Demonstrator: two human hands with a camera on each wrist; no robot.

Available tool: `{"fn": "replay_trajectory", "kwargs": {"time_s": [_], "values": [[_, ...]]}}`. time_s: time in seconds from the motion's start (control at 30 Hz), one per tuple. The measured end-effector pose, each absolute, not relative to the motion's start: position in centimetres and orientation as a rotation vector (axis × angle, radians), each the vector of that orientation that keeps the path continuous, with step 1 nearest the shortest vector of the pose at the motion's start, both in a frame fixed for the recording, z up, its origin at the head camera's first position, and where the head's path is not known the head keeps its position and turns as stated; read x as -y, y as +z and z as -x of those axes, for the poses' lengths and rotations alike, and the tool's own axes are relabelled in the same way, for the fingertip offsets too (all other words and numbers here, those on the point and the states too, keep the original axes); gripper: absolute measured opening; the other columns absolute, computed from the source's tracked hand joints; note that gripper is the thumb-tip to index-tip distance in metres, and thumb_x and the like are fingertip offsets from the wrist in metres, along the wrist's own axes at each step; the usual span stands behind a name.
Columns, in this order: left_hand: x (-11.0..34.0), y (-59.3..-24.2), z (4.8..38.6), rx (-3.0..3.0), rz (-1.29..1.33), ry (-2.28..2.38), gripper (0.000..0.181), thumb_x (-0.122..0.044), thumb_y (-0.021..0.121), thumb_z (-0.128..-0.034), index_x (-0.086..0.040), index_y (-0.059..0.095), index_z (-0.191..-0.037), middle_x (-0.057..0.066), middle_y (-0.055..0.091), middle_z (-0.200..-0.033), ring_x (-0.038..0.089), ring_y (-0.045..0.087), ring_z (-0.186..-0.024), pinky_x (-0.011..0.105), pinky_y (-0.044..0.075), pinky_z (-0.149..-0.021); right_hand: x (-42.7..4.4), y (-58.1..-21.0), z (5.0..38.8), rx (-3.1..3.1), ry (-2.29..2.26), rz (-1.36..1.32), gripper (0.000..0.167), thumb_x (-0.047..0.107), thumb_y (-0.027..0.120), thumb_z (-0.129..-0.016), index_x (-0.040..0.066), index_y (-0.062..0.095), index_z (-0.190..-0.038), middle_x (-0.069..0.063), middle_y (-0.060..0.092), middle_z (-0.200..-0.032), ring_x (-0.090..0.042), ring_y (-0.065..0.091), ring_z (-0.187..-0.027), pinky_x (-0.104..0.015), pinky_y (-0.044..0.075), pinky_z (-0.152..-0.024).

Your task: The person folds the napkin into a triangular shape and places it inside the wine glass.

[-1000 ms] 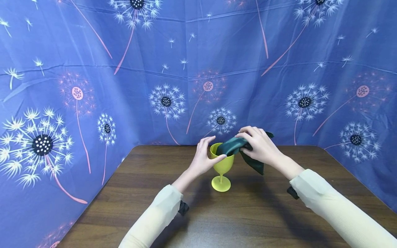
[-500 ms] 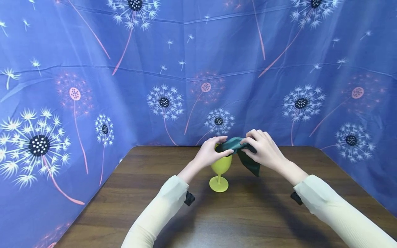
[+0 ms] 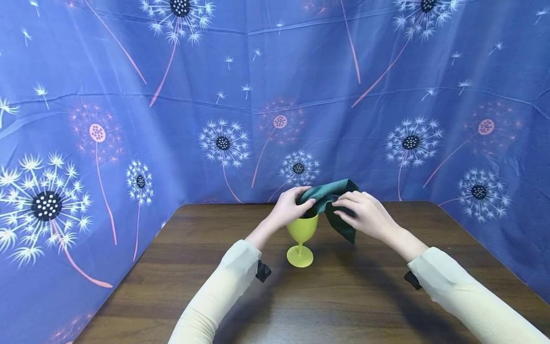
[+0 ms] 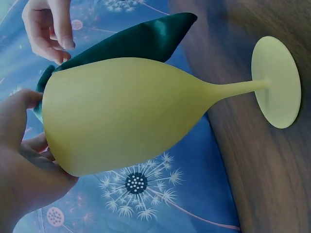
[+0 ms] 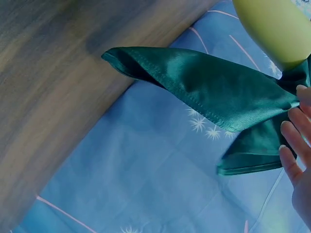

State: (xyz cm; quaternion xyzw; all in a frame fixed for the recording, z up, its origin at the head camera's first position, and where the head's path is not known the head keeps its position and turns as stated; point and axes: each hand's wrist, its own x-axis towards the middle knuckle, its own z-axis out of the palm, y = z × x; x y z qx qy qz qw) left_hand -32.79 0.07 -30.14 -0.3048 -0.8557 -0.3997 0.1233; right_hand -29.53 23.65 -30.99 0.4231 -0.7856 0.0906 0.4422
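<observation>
A yellow goblet (image 3: pixel 302 230) stands upright on the table. A dark green satin cloth (image 3: pixel 339 187) is partly inside its mouth; the rest spills over the right side, and a corner hangs down. My left hand (image 3: pixel 287 206) is at the goblet's rim and pinches the cloth between thumb and fingers; the left wrist view shows its thumb by the rim. On the right, my right hand (image 3: pixel 368 213) is beside the hanging part, its bent fingers (image 5: pixel 296 133) loosely touching the folds. The cloth inside the goblet (image 4: pixel 121 116) is hidden by the goblet's wall.
The brown wooden table (image 3: pixel 193 286) has a blue curtain (image 3: pixel 240 57) with dandelion prints behind it and along both sides. A black strap (image 3: pixel 263 271) shows beneath the left sleeve, another black strap (image 3: pixel 412 280) beneath the right.
My left hand has closed from beside the rim onto the cloth at the goblet's mouth. My right hand has loosened its grip and lowered slightly; a fold of cloth now stands above it.
</observation>
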Motion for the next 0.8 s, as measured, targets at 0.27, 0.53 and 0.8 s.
{"fn": "replay_trajectory", "kwargs": {"time_s": [0.27, 0.53, 0.8], "values": [[0.1, -30.0, 32.9, 2.400, 0.825, -1.549, 0.046, -0.018, 0.058, -0.0923, -0.007, 0.047, -0.136, 0.012, 0.060, -0.123, 0.020, 0.060, -0.106, 0.030, 0.051, -0.086, -23.4, -31.0, 29.8, 2.115, 0.270, -0.972, 0.040, 0.022, 0.077, -0.074, 0.007, 0.065, -0.110, -0.006, 0.064, -0.106, -0.022, 0.061, -0.091, -0.042, 0.047, -0.072], [0.6, -30.2, 33.0, 2.293, 0.802, -1.694, 0.047, -0.011, 0.055, -0.0930, -0.006, 0.042, -0.138, 0.014, 0.054, -0.132, 0.024, 0.053, -0.119, 0.037, 0.042, -0.101, -22.8, -31.0, 30.2, 2.270, 0.401, -0.938, 0.037, 0.025, 0.072, -0.082, 0.009, 0.064, -0.114, -0.005, 0.064, -0.107, -0.021, 0.058, -0.097, -0.047, 0.043, -0.081], [1.0, -30.2, 33.2, 2.297, 0.751, -1.691, 0.047, -0.014, 0.051, -0.0945, -0.012, 0.038, -0.140, 0.005, 0.037, -0.148, 0.021, 0.029, -0.140, 0.039, 0.028, -0.112, -21.9, -30.1, 31.1, 2.460, 0.778, -0.831, 0.027, 0.023, 0.046, -0.099, 0.007, 0.065, -0.110, -0.008, 0.064, -0.111, -0.028, 0.057, -0.108, -0.049, 0.043, -0.092]]}}
